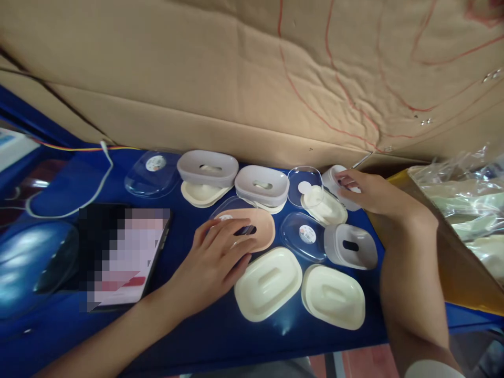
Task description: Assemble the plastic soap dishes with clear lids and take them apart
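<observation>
My left hand lies with spread fingers over a peach oval tray that has a slot in its middle. My right hand reaches to a pale container at the back right, its fingertips at the rim; its grip is partly hidden. Two whitish slotted containers stand at the back on cream pieces. A grey slotted container sits near my right forearm. Two cream oval dishes lie in front. Clear lids carry round stickers.
A phone and a white cable lie on the blue table at left. Brown cardboard rises behind. An open box with plastic-wrapped pieces stands at right.
</observation>
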Demonstrator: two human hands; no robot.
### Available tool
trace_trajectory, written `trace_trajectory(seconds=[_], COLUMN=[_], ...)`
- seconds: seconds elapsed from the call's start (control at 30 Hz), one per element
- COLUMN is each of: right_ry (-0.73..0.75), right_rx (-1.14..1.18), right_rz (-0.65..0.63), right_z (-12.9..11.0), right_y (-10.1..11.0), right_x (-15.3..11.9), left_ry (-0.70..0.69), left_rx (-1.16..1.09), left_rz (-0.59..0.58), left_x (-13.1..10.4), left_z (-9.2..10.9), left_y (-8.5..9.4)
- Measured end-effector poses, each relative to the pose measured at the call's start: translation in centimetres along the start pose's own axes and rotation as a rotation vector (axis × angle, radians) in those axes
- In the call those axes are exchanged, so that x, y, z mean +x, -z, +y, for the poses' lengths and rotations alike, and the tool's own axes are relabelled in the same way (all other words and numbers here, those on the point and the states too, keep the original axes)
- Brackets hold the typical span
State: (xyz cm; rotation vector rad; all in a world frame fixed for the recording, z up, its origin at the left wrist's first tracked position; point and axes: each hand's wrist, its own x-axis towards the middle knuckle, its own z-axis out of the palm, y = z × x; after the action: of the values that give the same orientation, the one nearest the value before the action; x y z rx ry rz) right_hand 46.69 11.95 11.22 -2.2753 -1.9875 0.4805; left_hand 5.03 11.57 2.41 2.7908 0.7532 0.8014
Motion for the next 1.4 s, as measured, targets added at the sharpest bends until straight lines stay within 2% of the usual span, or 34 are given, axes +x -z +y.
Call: trace_trajectory(seconds=[0.1,0.2,0.3,0.4,0.53,0.7,0.8,0.87,0.93,1.03,1.13,1.2,1.3,1.4], right_ry=[0.082,0.269,0.420,0.445,0.343,0.159,0.141,0.137,0.163,0.303,0.514,0.636,0.723,0.769], right_rx=[-0.066,-0.008,0.062,0.057,0.037,0.056,0.086,0.099,0.110,0.122,0.131,0.138,0.073,0.026], right_rz=[0.080,0.150,0.047,-0.032,0.067,0.278,0.365,0.425,0.452,0.384,0.272,0.222,0.199,0.169], right_z=[-1.9,-5.5,-9.0,-10.4,-8.7,-5.6,-4.9,-5.0,-5.5,-7.3,-9.8,-11.3,-12.8,-13.0], right_y=[0.7,1.3,1.2,0.1,-3.6,-11.0,-14.7,-15.9,-15.9,-14.3,-12.2,-11.3,-10.9,-11.2], right_x=[-2.1,-5.3,-8.5,-11.6,-16.6,-23.5,-26.1,-26.7,-26.6,-24.7,-20.7,-17.3,-12.7,-9.7], left_ry=[-0.014,0.065,0.216,0.300,0.265,0.177,0.180,0.230,0.288,0.316,0.286,0.244,0.200,0.200], left_rx=[0.036,0.096,0.121,0.054,0.010,0.101,0.121,0.096,0.033,-0.068,-0.127,-0.148,-0.104,0.009], left_rz=[0.015,0.008,-0.041,-0.064,-0.067,-0.049,-0.033,-0.032,-0.027,0.027,0.097,0.087,0.031,0.033], left_x=[0.3,0.6,0.5,0.1,0.1,0.3,0.2,0.0,-0.1,-0.1,0.1,0.2,0.2,0.1], left_z=[0.5,0.4,-0.8,-2.2,-2.3,-0.1,0.3,-0.4,-1.6,-3.1,-3.8,-3.9,-3.8,-3.5], left_y=[0.5,1.0,1.0,0.7,0.7,1.9,2.3,2.2,1.8,1.2,1.0,0.9,0.6,0.4])
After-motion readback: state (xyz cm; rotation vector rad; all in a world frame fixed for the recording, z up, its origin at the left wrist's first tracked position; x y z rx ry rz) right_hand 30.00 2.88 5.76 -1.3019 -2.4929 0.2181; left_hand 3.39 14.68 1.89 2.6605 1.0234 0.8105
